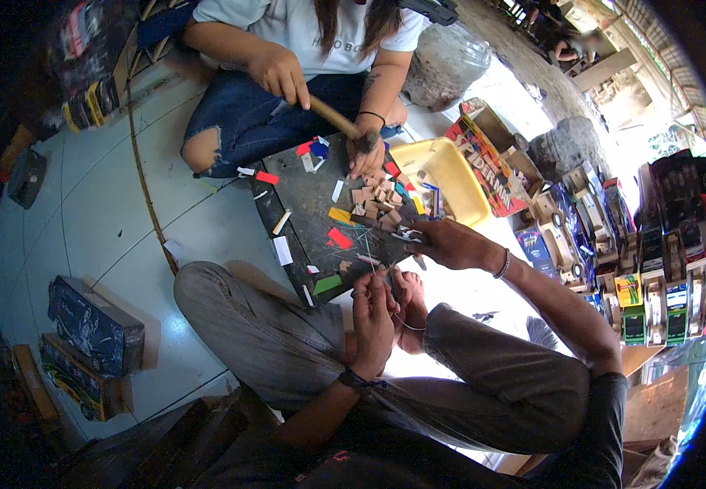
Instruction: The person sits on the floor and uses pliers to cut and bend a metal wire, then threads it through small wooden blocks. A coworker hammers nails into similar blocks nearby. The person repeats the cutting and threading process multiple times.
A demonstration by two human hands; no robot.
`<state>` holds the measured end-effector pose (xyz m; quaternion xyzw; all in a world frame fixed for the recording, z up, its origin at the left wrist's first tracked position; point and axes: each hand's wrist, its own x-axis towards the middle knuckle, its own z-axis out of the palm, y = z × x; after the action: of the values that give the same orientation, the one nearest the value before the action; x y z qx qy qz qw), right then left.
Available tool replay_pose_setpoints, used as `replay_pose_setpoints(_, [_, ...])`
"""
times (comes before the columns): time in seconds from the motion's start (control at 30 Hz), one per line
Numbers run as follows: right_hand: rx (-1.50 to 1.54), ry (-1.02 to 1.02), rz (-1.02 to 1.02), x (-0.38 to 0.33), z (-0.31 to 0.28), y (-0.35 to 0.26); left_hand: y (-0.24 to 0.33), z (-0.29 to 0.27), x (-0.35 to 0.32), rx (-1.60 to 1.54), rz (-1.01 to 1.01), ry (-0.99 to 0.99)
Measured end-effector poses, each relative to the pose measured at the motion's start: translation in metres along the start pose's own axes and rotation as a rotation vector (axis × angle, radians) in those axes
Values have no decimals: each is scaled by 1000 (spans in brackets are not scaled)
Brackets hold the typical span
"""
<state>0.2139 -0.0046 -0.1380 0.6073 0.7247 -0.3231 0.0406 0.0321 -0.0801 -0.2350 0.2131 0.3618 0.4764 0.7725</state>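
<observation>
Just off near edge of dark board point(292, 196), left hand point(373, 318) pinched a small piece point(384, 270), kind unclear; right hand point(455, 244), farther right, gripped metallic-looking tool point(407, 234). Far side, co-worker point(288, 37) held hammer point(333, 117); hard blow could scatter wooden blocks point(380, 197).

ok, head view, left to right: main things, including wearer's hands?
Dark blue rectangular plastic-wrapped box → white flat rectangular piece → green flat strip → wearer's bare left hand → wearer's bare right hand → multicoloured stack of boxy, wood-trimmed items
</observation>
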Motion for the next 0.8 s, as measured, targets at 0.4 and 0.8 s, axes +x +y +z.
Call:
replay_pose_setpoints(0.4, [203,-61,140,-21,2,-12,0,1,2,-118,-84,61])
replay_pose_setpoints(0.8, [158,45,79,-48,46,-9,11,-3,4,-105,-209,68])
